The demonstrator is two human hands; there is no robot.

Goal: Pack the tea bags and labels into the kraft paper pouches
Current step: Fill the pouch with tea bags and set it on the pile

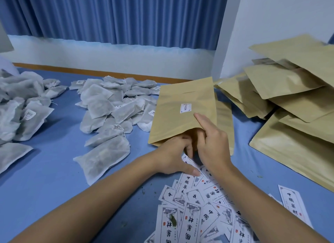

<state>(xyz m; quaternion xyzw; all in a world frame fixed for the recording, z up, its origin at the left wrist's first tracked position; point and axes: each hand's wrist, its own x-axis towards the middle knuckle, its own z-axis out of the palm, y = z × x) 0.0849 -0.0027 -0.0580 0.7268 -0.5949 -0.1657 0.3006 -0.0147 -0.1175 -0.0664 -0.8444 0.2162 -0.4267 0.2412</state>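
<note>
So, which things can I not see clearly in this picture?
Head view only.
Inside of the held kraft pouch: hidden by its own paper wall.
Print on its small sticker: too small to read.
Left tea bag pile: cut off by the left edge.
Label pile: cut off by the bottom edge.

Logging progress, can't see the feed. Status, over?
Right hand pinches kraft pouch mouth open. Left hand at the mouth with a label, grip unclear. Tea bags piled left, nothing in the way.
</note>
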